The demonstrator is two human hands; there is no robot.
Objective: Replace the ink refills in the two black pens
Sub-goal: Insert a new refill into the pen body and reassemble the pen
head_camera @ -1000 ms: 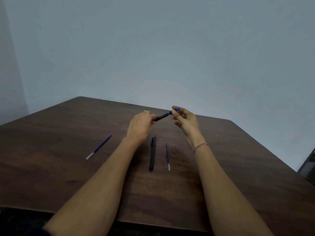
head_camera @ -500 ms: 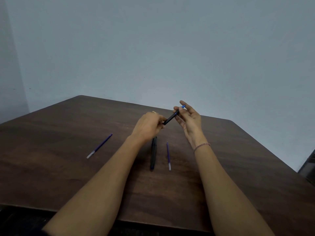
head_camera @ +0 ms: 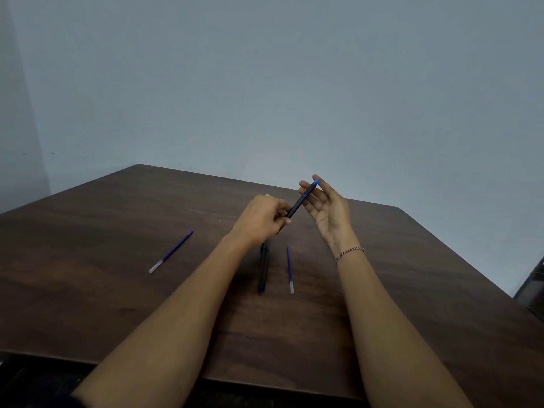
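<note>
My left hand [head_camera: 261, 219] grips the lower end of a black pen [head_camera: 299, 202] with a blue top, tilted up to the right above the table. My right hand [head_camera: 330, 212] is beside it, palm open and fingers spread, and the pen's blue end lies against its fingertips. A second black pen [head_camera: 264, 270] lies on the table below my left wrist, partly hidden by it. A purple ink refill [head_camera: 290, 269] lies just right of that pen. Another purple refill [head_camera: 171, 251] lies further left.
The dark brown wooden table [head_camera: 117, 304] stands against a plain pale wall. Its near edge runs under my forearms. A dark object [head_camera: 534, 287] shows at the right border, off the table.
The held pen has tilted steeper, its blue end higher. My right hand has loosened from pinching that end and now has its fingers spread. The view has shifted slightly.
</note>
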